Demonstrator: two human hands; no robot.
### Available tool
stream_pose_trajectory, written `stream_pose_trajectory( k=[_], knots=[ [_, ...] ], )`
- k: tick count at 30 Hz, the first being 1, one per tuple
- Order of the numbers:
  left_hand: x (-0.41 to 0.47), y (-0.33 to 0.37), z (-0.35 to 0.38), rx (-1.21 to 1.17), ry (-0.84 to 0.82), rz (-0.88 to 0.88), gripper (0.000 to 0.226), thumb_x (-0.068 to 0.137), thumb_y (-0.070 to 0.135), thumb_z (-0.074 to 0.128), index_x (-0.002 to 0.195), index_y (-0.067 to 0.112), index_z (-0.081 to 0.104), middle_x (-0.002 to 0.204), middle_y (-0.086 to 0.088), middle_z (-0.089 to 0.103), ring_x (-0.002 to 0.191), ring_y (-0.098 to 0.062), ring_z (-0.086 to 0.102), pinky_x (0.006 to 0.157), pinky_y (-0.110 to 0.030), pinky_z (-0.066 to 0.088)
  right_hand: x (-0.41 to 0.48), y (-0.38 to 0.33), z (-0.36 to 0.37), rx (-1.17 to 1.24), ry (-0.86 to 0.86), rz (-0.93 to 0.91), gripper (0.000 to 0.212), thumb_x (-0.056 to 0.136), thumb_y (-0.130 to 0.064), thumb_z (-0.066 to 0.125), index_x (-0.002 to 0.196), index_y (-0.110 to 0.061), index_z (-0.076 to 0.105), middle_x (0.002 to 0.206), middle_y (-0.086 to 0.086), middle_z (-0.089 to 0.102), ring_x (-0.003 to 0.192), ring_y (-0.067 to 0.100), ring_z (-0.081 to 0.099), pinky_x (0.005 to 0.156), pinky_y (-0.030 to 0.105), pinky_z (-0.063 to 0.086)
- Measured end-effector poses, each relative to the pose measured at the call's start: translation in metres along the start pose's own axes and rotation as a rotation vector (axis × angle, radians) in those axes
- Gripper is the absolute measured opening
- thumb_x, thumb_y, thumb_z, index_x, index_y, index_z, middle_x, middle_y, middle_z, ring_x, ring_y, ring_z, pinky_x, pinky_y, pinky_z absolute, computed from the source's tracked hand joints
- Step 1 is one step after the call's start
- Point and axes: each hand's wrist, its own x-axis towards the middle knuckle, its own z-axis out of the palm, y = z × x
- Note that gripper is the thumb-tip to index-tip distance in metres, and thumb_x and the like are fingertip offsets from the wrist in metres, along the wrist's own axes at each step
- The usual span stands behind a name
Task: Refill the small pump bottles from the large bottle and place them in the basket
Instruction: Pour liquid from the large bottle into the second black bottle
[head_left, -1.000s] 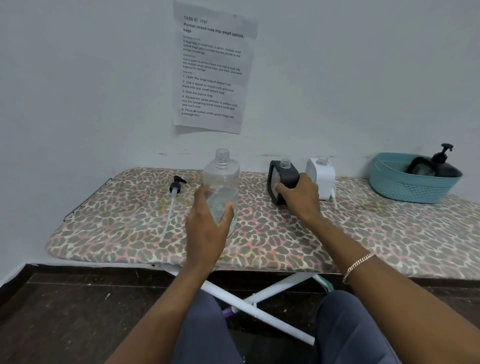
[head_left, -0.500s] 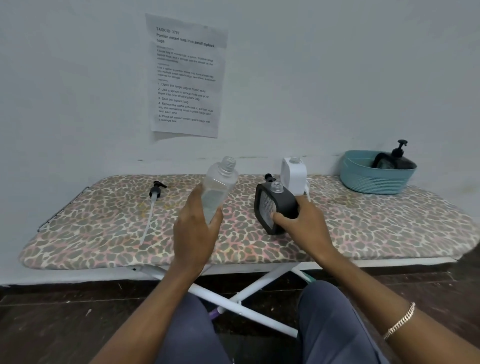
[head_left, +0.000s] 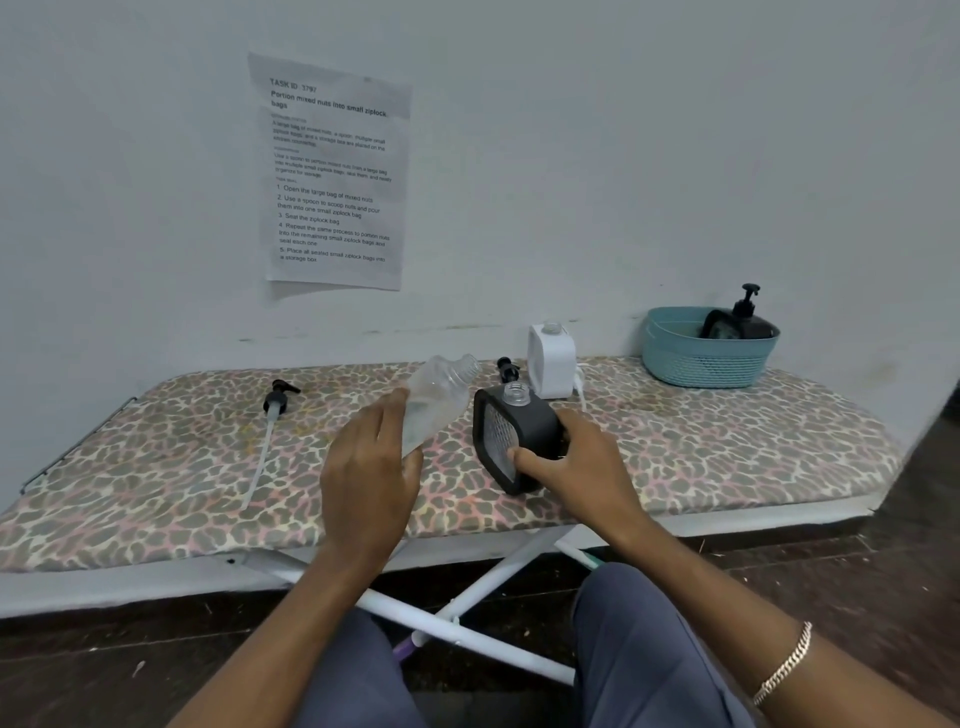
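My left hand (head_left: 370, 470) grips the large clear bottle (head_left: 439, 396), tilted to the right with its open mouth near the neck of the small black bottle (head_left: 511, 439). My right hand (head_left: 574, 467) holds that black bottle upright on the board; its pump is off. A small white bottle (head_left: 551, 359) stands uncapped behind it, with a black pump head (head_left: 506, 368) lying at its left. A long pump with tube (head_left: 270, 426) lies on the left of the board. The teal basket (head_left: 704, 358) at the back right holds a black pump bottle (head_left: 743, 322).
Everything rests on an ironing board with a leopard-print cover (head_left: 727, 441) against a white wall. A printed sheet (head_left: 332, 171) is taped to the wall. My knees are below the board's front edge, over a dark floor.
My left hand has tipped the large clear bottle from upright to steeply tilted towards the black bottle. My right hand has pulled the black bottle nearer, away from the white one.
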Motion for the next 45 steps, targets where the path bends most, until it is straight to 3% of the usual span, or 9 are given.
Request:
stream_pose_trajectory(
  k=[9,15,25,45],
  knots=[
    [0.001,0.000,0.002,0.090,0.011,0.062,0.076,0.072,0.001,0.087,0.143,0.008,0.060,0.132,-0.014,0.068,0.119,-0.037,0.066,0.099,-0.052,0.054,0.002,-0.002,-0.001,-0.032,-0.013,-0.012,0.035,0.086,-0.032,0.083,0.115,-0.025,0.064,0.097,-0.019,0.067,0.081,-0.009,0.063,0.064,0.007,0.048],
    [0.005,-0.002,0.003,0.107,0.011,0.075,0.076,0.074,0.000,0.085,0.144,0.010,0.058,0.137,-0.014,0.065,0.124,-0.040,0.061,0.104,-0.056,0.050,0.004,-0.003,-0.001,-0.052,-0.029,-0.014,0.038,0.084,-0.033,0.084,0.115,-0.020,0.067,0.098,-0.013,0.071,0.085,0.000,0.066,0.065,0.012,0.052],
    [0.009,0.000,-0.001,0.135,0.030,0.102,0.073,0.076,-0.006,0.075,0.145,0.012,0.058,0.138,-0.013,0.064,0.128,-0.043,0.057,0.106,-0.058,0.047,0.005,-0.006,-0.002,-0.065,-0.059,-0.019,0.040,0.085,-0.032,0.084,0.119,-0.020,0.066,0.097,-0.017,0.068,0.084,-0.004,0.063,0.061,0.006,0.046],
    [0.014,0.003,-0.004,0.207,0.044,0.135,0.076,0.076,-0.011,0.073,0.146,0.013,0.059,0.139,-0.014,0.063,0.134,-0.043,0.055,0.114,-0.061,0.040,0.007,-0.008,-0.004,-0.104,-0.066,-0.021,0.038,0.084,-0.032,0.084,0.114,-0.018,0.066,0.091,-0.016,0.067,0.078,-0.002,0.062,0.058,0.008,0.045]
  ],
)
